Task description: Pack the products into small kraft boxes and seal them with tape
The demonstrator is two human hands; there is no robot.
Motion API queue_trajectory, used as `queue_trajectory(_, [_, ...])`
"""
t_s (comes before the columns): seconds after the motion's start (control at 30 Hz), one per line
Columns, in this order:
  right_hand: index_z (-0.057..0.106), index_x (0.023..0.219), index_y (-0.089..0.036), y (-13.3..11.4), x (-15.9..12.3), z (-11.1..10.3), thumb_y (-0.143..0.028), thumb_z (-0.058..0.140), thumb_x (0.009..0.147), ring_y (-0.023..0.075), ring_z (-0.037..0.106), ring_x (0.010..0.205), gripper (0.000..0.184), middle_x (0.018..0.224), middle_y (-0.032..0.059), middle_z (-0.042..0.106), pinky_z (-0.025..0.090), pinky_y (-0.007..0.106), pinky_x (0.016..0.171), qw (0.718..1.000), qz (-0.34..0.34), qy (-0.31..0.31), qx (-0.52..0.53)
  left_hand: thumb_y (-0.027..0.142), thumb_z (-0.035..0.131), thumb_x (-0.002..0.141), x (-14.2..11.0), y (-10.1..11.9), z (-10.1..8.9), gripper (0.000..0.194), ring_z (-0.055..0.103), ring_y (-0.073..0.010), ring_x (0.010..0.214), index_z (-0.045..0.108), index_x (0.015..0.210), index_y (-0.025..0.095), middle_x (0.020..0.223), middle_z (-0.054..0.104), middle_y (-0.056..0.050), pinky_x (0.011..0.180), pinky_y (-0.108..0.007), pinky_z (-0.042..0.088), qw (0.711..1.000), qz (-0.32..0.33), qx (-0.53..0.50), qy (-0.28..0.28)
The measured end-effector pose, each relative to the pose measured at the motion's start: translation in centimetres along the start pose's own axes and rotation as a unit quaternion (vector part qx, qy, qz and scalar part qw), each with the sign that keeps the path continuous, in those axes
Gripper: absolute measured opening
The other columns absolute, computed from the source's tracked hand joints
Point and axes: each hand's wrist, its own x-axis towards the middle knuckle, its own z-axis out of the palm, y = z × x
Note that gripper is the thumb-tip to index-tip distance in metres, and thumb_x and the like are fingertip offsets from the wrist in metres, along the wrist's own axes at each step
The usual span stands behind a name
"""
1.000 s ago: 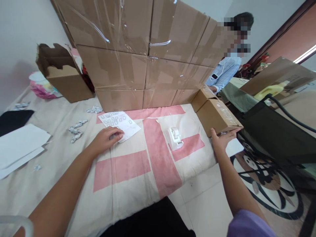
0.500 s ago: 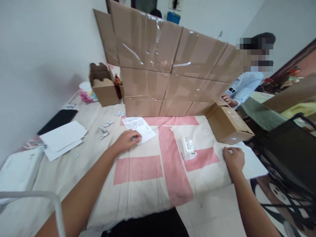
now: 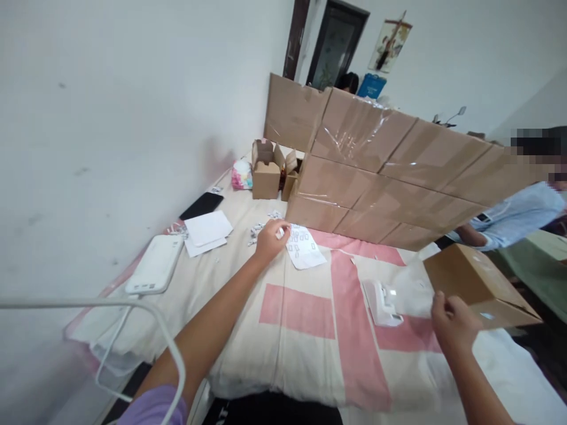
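Observation:
My left hand (image 3: 271, 241) is closed in a pinch at the upper left edge of a white sheet with small drawn rectangles (image 3: 305, 251). What is between its fingertips, if anything, is too small to make out. My right hand (image 3: 456, 321) is curled, thumb against fingers, in front of an open cardboard box (image 3: 500, 283); its fingers hide anything inside them. Left of this hand, a white tape dispenser (image 3: 381, 302) stands on the pink and cream cloth (image 3: 301, 310). Small crumpled paper bits (image 3: 254, 233) lie just beyond my left hand.
A tall taped cardboard partition (image 3: 398, 177) stands across the back. Small boxes (image 3: 266, 177), blank white papers (image 3: 208, 230), a black flat object (image 3: 202, 205) and a white power bank (image 3: 155, 264) with a cable are at left. Another person's blue sleeve (image 3: 522, 215) shows beyond the partition's right end.
The view has swung left. My left hand has gone from the sheet's lower edge to its upper left edge. My right hand has come off the white paper and nearer the box's front.

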Motion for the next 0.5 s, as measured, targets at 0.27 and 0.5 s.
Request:
queue_trajectory(0.27, [0.069, 0.100, -0.027, -30.4, 2.0, 11.0, -0.049, 0.044, 0.093, 0.0266, 0.067, 0.108, 0.035, 0.121, 0.0094, 0.070, 0.058, 0.045, 0.092, 0.893, -0.306, -0.200, 0.263, 0.030, 0.070, 0.080, 13.7, -11.0, -8.8, 0.031, 0.067, -0.0237, 0.093, 0.051, 0.102, 0.021, 0.094, 0.068, -0.007, 0.084, -0.034, 0.047, 0.941, -0.240, 0.046, 0.234])
queue_trajectory(0.5, [0.034, 0.160, -0.019, -49.5, 5.4, 23.4, -0.039, 0.056, 0.091, 0.0303, 0.054, 0.135, 0.075, 0.166, 0.0128, 0.032, 0.049, 0.045, 0.108, 0.866, -0.312, -0.325, 0.218, 0.026, 0.067, 0.084, 20.9, -18.7, -9.4, 0.024, 0.065, -0.0249, 0.092, 0.043, 0.085, 0.025, 0.087, 0.064, -0.006, 0.084, -0.036, 0.045, 0.925, -0.273, 0.095, 0.248])
